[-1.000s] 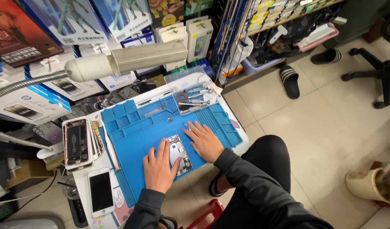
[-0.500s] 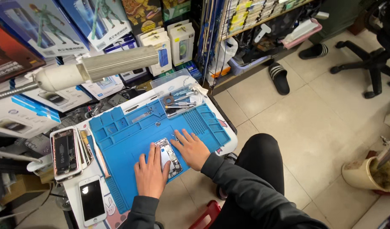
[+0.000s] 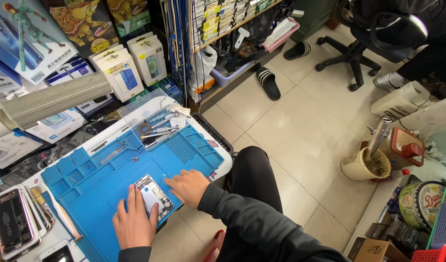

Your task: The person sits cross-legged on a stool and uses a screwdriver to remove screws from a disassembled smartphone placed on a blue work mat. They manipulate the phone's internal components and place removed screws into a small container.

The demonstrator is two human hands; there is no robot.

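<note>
Opened phone chassis flat on blue mat, near counter front edge; left hand flat, fingers on its left side; right hand open-palmed, fingertips touching right edge

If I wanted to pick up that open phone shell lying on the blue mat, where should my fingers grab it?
Probably by its two long edges. The open silver phone shell lies flat on the blue rubber work mat, insides facing up, so pinching the thin metal sides from above keeps fingers off the small parts. The left hand and right hand already rest at its two sides, so come down between them.
</note>
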